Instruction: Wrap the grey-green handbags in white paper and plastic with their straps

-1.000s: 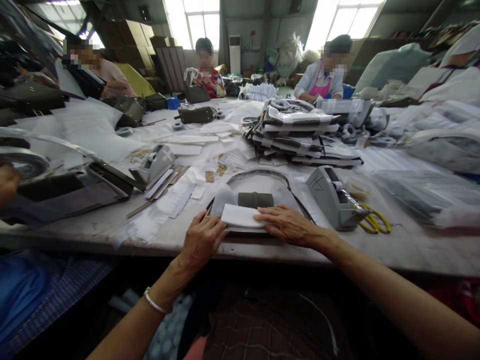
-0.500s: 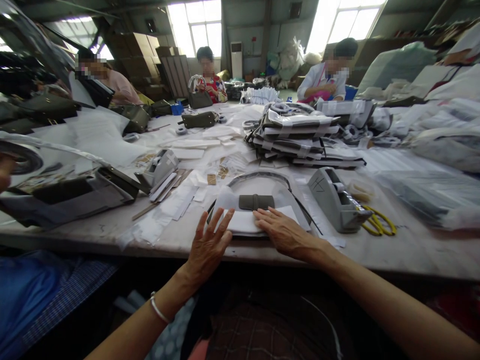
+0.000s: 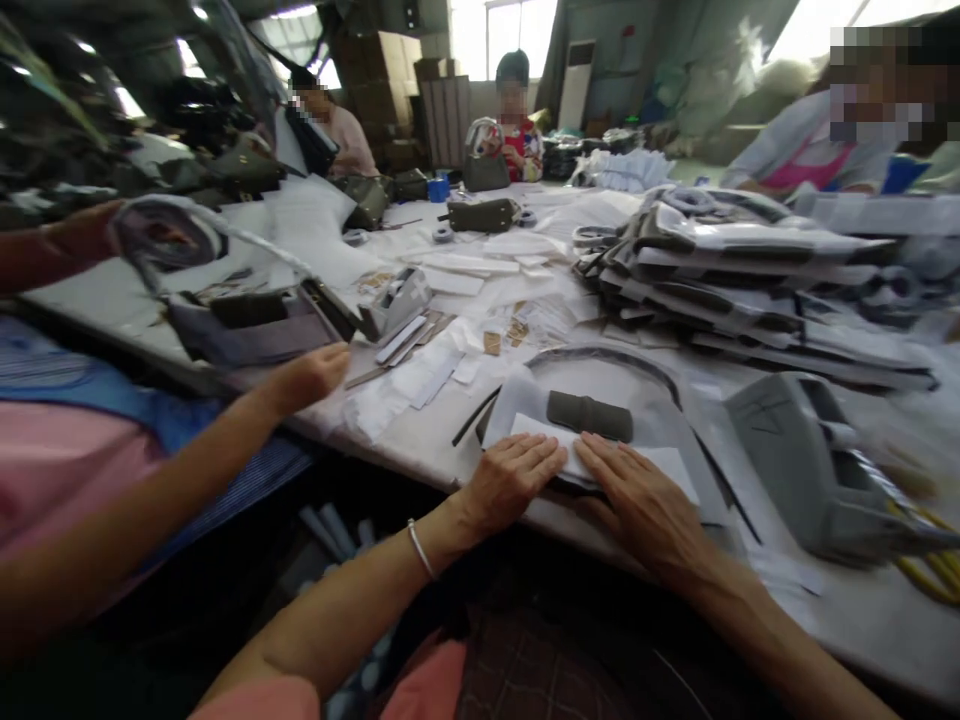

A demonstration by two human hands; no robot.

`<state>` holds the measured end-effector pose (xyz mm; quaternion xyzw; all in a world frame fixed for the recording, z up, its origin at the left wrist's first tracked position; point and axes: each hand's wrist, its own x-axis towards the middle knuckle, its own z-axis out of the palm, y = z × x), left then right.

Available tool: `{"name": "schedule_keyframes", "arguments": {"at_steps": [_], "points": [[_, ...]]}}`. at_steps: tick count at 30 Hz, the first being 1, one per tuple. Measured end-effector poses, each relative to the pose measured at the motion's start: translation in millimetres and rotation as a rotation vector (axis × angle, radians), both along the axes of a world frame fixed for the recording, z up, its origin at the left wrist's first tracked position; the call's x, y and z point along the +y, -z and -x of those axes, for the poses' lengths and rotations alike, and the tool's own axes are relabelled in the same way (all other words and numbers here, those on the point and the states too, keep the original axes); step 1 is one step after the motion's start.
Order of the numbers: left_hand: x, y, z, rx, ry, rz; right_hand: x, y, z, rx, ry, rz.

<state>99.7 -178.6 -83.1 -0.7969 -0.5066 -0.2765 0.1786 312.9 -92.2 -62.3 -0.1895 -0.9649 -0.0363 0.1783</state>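
Note:
In front of me at the table's near edge lies a handbag (image 3: 589, 414), mostly covered by white sheeting, with an olive tab showing. Its wrapped handle (image 3: 604, 354) arches away from me. My left hand (image 3: 519, 472) rests flat on a folded white sheet (image 3: 667, 470) along the bag's near side, fingers stretched out. Beside it my right hand (image 3: 637, 490) presses on the same sheet, fingers also extended. The fingertips of both hands nearly meet. What lies under my palms is hidden.
A grey tape dispenser (image 3: 806, 465) and yellow-handled scissors (image 3: 930, 580) stand at the right. Behind them is a stack of wrapped bags (image 3: 750, 270). At the left, a co-worker's hand (image 3: 319, 375) is near another bag (image 3: 255, 330). Paper strips (image 3: 427, 370) lie between.
My view has turned left and tilted. My left hand has moved onto the white sheet, close to my right hand. A co-worker's arm now reaches in at the left.

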Motion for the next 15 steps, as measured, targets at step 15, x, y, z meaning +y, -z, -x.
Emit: {"name": "schedule_keyframes", "arguments": {"at_steps": [15], "points": [[-15,14.2,-16,-0.058,-0.108,0.108,-1,13.9,-4,0.04,0.011,-0.134]]}}
